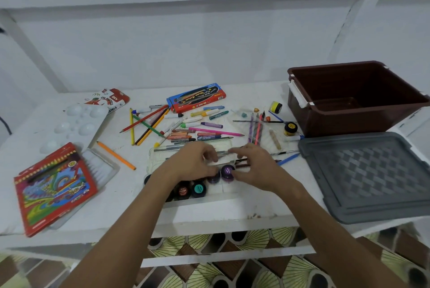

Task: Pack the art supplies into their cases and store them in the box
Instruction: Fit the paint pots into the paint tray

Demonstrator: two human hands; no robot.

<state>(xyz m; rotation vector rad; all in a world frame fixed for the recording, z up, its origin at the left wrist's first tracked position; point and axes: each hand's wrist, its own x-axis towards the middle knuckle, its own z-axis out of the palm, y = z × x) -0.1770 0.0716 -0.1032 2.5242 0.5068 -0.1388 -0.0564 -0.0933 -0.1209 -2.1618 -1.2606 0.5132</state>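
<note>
Small paint jars stand in a white tray [218, 189] at the table's front: a teal-lidded jar [198, 189], a red-lidded jar [183, 191] and a dark purple jar [214, 178]. My right hand [256, 168] pinches a bright purple paint jar [227, 171] at the tray's right end, thumb against its side. My left hand [193, 163] hovers over the jars with loosely curled fingers and holds nothing I can see. Behind both hands lies a clear plastic case [160, 152] with brushes in it. The brown box [349, 111] stands open at the right.
The grey box lid [365, 176] lies in front of the box. Loose pencils, crayons and markers [186, 125] are scattered mid-table, with a blue-and-red pencil carton [197, 97] behind. At the left are a white palette [79, 122], an oil pastels box [109, 99] and a red crayon case [55, 187].
</note>
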